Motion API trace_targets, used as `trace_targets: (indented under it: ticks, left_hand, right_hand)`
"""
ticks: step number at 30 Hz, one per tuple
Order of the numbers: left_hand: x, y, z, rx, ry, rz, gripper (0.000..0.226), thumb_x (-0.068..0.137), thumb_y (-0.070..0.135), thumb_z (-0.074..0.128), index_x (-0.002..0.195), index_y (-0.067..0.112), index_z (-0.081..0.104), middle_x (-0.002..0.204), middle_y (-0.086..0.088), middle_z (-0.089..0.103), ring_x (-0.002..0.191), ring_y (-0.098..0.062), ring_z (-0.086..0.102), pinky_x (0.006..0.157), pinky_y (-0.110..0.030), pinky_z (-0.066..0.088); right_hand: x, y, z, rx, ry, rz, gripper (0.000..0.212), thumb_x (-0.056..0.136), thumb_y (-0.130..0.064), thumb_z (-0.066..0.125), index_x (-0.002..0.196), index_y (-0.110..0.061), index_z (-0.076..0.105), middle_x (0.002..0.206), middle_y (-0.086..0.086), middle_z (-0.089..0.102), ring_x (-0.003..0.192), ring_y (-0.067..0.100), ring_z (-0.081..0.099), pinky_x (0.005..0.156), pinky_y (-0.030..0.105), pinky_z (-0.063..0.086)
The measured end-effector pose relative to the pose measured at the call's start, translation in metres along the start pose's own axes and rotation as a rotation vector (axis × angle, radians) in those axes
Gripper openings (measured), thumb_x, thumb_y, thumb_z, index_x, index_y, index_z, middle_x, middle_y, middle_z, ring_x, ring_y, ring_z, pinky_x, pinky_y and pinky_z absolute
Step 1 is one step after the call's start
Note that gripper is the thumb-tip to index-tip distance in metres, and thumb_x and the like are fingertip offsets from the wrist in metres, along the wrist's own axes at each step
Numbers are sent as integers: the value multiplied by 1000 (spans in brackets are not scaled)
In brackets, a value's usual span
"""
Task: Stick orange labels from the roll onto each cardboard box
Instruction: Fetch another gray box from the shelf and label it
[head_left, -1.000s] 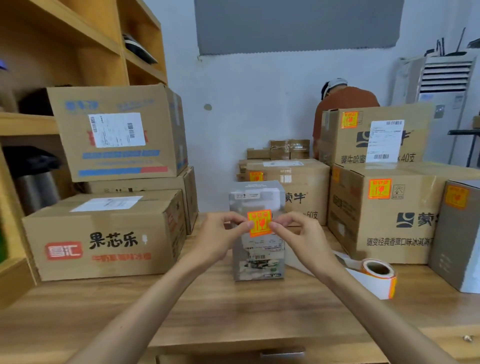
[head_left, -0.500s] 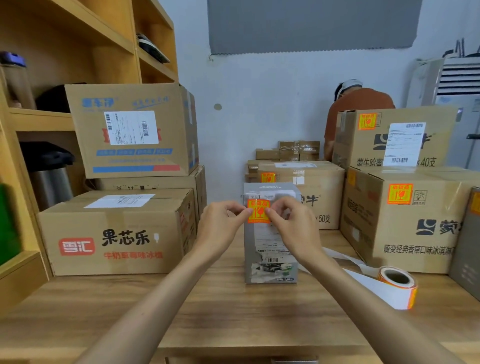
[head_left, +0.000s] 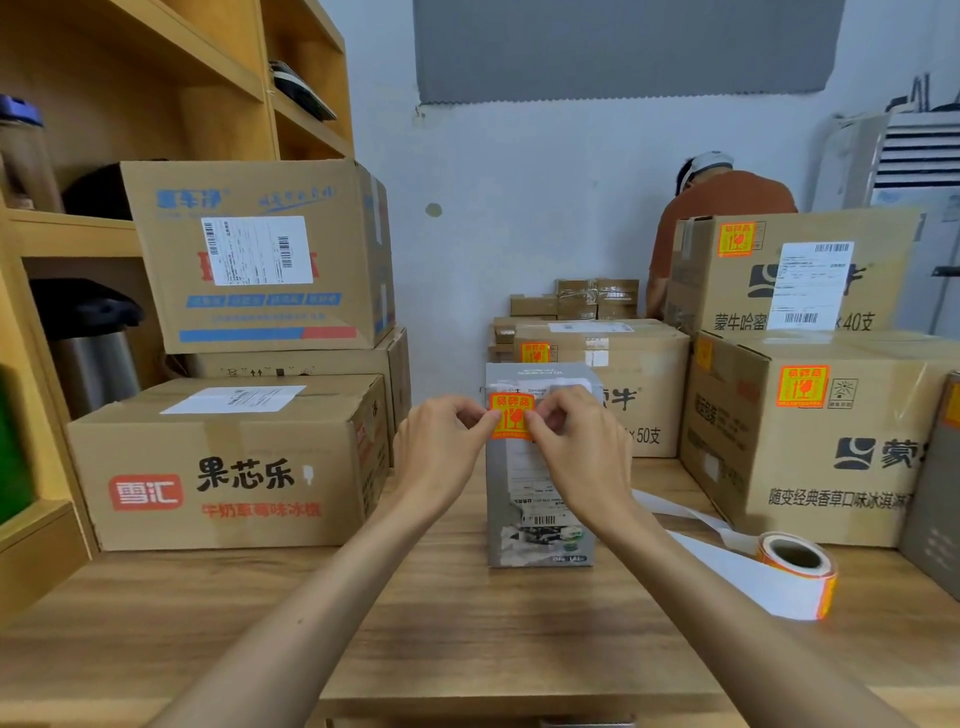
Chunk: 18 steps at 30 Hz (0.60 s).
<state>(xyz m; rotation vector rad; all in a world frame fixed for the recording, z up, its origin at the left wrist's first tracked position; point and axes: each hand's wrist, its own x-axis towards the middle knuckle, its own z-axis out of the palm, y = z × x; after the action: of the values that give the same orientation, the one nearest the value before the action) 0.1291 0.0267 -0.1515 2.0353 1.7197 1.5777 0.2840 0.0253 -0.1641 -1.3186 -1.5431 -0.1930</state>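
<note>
cartons (head_left: 228, 467) (head_left: 810, 436) flank box (head_left: 511, 499); hands (head_left: 441, 447) (head_left: 587, 452) pinch label (head_left: 511, 415).

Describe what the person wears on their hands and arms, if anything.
The left hand and right hand are bare, with no gloves. No rings, watch or bracelet show. Both forearms are uncovered down to the frame's edge, with no sleeves in view.

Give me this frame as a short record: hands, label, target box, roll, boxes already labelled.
left hand: fingers pinch left edge of orange label
right hand: fingers pinch its right edge
label position: upper front of small grey box
grey box: upright on table
label roll: on table at right, liner strip trailing
already labelled: centre rear box, right front box, right upper box
</note>
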Motion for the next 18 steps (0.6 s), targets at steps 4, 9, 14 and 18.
trace_targets:
  ticks: [4,9,14,18]
  left_hand:
    - [2,-1,2,9,2,-5,24,92,47,70,88,25,78,84,10,73,80,-7,62,61,-22,39]
    - [4,-1,4,47,4,23,25,93,46,69,89,24,78,85,10,72,77,-3,57,56,-14,32]
    - [7,-8,7,87,23,55,26,89,48,71,79,27,60,75,10,63,74,-11,61,58,-26,41]
    - [13,-15,2,3,1,123,35,88,49,73,112,30,55,81,6,60,71,-7,57,57,-25,40]
  right_hand:
    - [0,2,3,-16,10,2,18,89,-36,68,78,-25,60,86,-12,60,70,8,57,59,32,47]
    - [2,1,5,-57,23,-41,19,92,-37,65,79,-23,59,85,-10,59,68,12,58,56,33,47]
    - [5,7,7,-149,70,-140,24,90,-36,68,79,-21,52,83,-8,54,61,17,54,47,30,39]
    - [14,14,-1,-222,203,-296,30,83,-33,75,92,-13,56,95,4,53,79,21,51,58,32,38]
